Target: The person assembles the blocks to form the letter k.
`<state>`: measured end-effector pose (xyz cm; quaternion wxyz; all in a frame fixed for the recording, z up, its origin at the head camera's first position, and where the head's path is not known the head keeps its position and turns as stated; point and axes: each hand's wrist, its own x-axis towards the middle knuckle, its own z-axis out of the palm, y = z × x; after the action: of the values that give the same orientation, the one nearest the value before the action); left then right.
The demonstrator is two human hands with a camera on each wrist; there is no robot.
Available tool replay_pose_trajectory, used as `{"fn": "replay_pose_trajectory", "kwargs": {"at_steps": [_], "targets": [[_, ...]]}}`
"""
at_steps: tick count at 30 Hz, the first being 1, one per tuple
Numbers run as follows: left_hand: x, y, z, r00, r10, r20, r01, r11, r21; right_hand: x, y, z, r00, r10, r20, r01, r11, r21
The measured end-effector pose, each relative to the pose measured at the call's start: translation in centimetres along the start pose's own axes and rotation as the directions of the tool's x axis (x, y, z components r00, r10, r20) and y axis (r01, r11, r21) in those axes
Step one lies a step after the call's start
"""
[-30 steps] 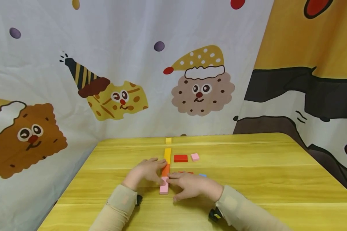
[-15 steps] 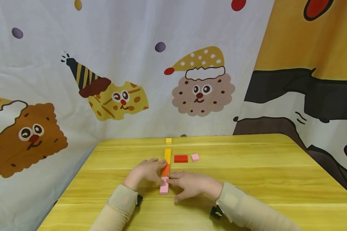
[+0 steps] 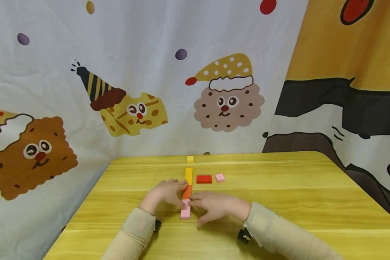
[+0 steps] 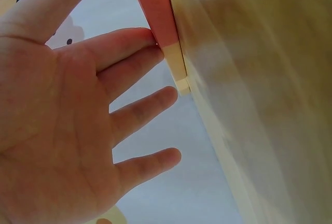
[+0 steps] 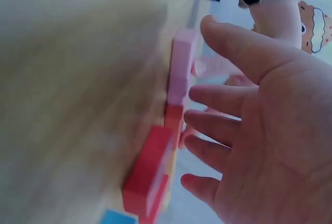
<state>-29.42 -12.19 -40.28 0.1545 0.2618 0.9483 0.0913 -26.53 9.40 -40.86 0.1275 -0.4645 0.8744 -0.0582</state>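
Observation:
A straight row of wooden blocks runs away from me on the table: pink blocks (image 3: 185, 213) at the near end, an orange block (image 3: 186, 193), then a long yellow block (image 3: 189, 176). My left hand (image 3: 165, 192) lies along the row's left side, its straight fingertips at the orange and yellow blocks and its thumb by the pink. From the right, my right hand (image 3: 216, 207) reaches the row with extended fingers near the pink and orange. Spread fingers show in both wrist views. Neither hand grips a block.
Beyond the row sits a small yellow block (image 3: 190, 159). A red block (image 3: 204, 179) and a small pink block (image 3: 220, 177) lie to its right. Another red block (image 5: 149, 169) and a blue block (image 5: 118, 218) appear in the right wrist view. A printed curtain (image 3: 169, 144) hangs behind the table.
My right hand and wrist have shifted slightly, and now cover the nearer red and blue blocks in the head view. The left hand and the row stay in place.

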Motion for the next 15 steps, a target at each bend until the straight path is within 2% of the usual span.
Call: {"fn": "replay_pose_trajectory", "kwargs": {"at_steps": [11, 15], "targets": [[0.3, -0.2, 0.2, 1.000, -0.004, -0.008, 0.004, 1.000, 0.021, 1.2, 5.2, -3.6, 0.991, 0.037, -0.130, -0.020, 0.991, 0.133], [0.3, -0.5, 0.3, 1.000, -0.010, -0.018, 0.011, 0.999, 0.036, 1.9, 7.2, -4.3, 0.984, 0.061, -0.166, -0.041, 0.992, 0.120]]}}
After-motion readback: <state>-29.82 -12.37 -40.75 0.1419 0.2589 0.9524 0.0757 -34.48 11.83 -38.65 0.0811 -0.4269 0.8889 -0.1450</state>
